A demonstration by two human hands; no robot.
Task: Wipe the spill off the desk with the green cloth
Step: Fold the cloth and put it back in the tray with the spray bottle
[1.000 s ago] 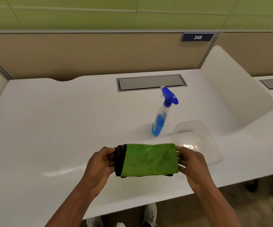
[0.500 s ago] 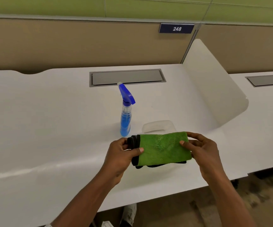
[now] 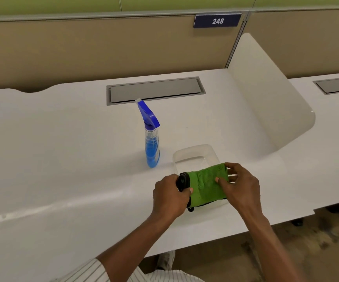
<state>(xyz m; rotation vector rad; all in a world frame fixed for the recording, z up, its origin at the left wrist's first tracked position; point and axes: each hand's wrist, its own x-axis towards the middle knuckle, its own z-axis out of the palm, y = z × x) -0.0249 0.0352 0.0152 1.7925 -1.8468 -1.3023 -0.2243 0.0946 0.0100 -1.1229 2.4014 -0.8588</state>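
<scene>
A folded green cloth (image 3: 205, 186) with a black edge is held just above the white desk (image 3: 62, 159), over the near part of a clear plastic tray (image 3: 195, 152). My left hand (image 3: 170, 196) grips its left, black-edged end. My right hand (image 3: 241, 188) pinches its right side, thumb on top of the green face. I see no distinct spill; a faint shiny streak (image 3: 42, 210) runs along the desk at the left front.
A spray bottle (image 3: 152, 143) with blue liquid stands upright just left of the tray. A grey cable hatch (image 3: 154, 90) lies behind it. A white curved divider (image 3: 266, 102) rises at the right. The desk's front edge runs just below my hands.
The cloth and both hands have shifted right over the tray, and my hands have come closer together on it. The view has swung, so the bottle now sits left of the cloth.
</scene>
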